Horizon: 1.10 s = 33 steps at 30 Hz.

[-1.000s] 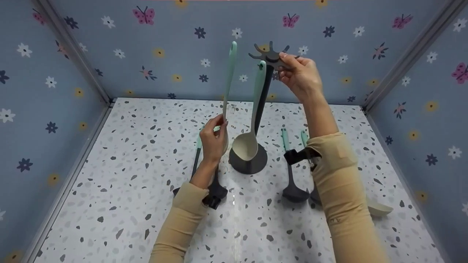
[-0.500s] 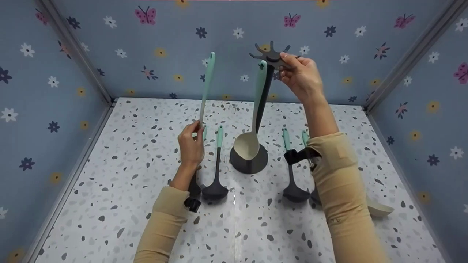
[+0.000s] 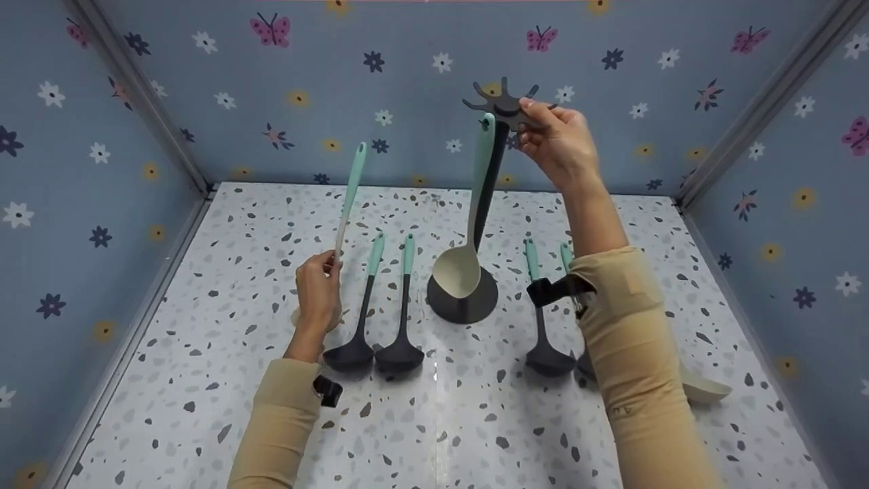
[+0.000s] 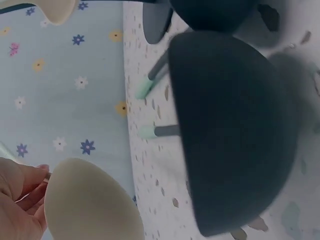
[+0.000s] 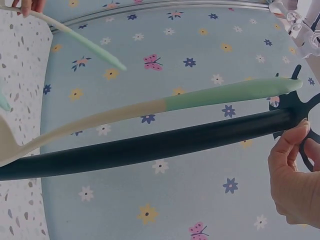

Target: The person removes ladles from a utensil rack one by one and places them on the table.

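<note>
My left hand [image 3: 316, 288] pinches the lower stem of a ladle with a mint handle [image 3: 351, 190] pointing up and back. Its cream bowl [image 4: 92, 200] shows in the left wrist view, partly behind the hand in the head view. My right hand [image 3: 560, 139] grips the hooked top [image 3: 505, 105] of a dark utensil stand, thumb on the flat disc. From one of its hooks hangs a cream ladle [image 3: 458, 272] with a mint handle, in front of the black pole [image 5: 150, 147]. The round dark base [image 3: 478, 309] rests on the table.
Two dark ladles with mint handles, one [image 3: 353, 353] and another [image 3: 399, 353], lie left of the stand. A dark ladle [image 3: 548, 356] lies to the right, others partly under the right arm, including a cream bowl [image 3: 706, 388]. Flowered walls [image 3: 421, 81] enclose the speckled table [image 3: 468, 421].
My left hand has carried the cream ladle left and down, away from the stand, past the two dark ladles. My right hand has stayed on the stand's top.
</note>
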Motion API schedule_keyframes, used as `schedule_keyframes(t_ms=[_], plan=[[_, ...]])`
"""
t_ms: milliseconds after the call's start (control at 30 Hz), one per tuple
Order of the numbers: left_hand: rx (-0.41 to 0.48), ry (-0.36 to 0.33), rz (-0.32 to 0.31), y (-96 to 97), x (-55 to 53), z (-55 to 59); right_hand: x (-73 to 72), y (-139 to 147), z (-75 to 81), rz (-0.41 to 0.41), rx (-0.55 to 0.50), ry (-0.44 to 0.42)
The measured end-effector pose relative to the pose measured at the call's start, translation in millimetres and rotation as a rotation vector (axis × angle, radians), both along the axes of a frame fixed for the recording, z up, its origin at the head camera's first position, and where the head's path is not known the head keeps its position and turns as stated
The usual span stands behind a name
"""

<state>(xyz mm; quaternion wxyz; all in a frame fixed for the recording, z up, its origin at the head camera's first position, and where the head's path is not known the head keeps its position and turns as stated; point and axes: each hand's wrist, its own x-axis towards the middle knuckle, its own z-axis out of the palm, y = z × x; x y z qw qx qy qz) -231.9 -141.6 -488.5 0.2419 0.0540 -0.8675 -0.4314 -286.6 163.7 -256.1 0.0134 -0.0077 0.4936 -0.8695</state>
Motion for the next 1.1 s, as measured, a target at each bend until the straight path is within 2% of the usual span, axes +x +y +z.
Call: schedule_keyframes(t_ms=[467, 667, 1100], plan=[[-0.091, -0.309, 0.084, -23.0, 4.2, -27.6, 0.8, -0.1, -0.8, -0.012, 0.036, 0.002], [-0.129, -0.347, 0.076, -30.2, 5.9, -38.9, 0.7, -0.2, -0.5, -0.017, 0.031, -0.006], [-0.196, -0.437, 0.049, -39.4, 6.4, -52.8, -0.5, 0.7, -2.0, -0.003, 0.023, 0.008]])
